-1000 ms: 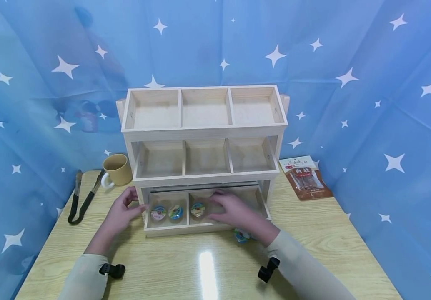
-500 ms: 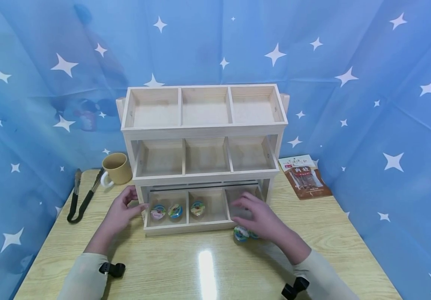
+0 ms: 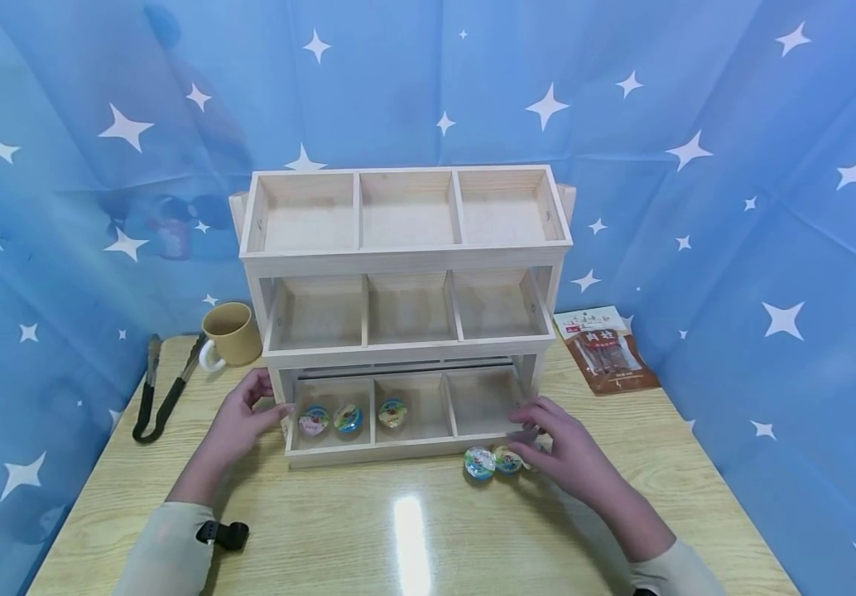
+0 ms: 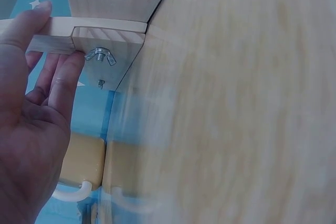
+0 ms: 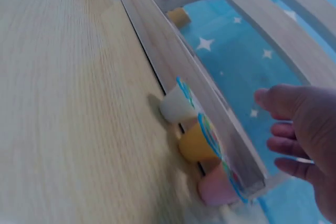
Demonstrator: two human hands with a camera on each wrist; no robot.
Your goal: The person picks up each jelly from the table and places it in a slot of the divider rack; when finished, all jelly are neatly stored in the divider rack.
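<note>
Lidded cups (image 3: pixel 507 459), three, in a row on the table (image 3: pixel 324 530), just beside the near right end of the wooden rack (image 3: pixel 406 266). Likely light, slick, slightly yielding; lids probably easily dented. Best grasp: side walls below rim, gently. Right hand (image 3: pixel 565 447): by the row's right end, thumb and fingers parted, holding nothing. Left hand (image 3: pixel 244 420): pinching the rack's left side.

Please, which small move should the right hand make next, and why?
Probably lower the right hand and pinch the pink jelly cup: it hovers empty near that cup, and the bottom tray's middle compartment holds one jelly cup while the left compartment holds two.
</note>
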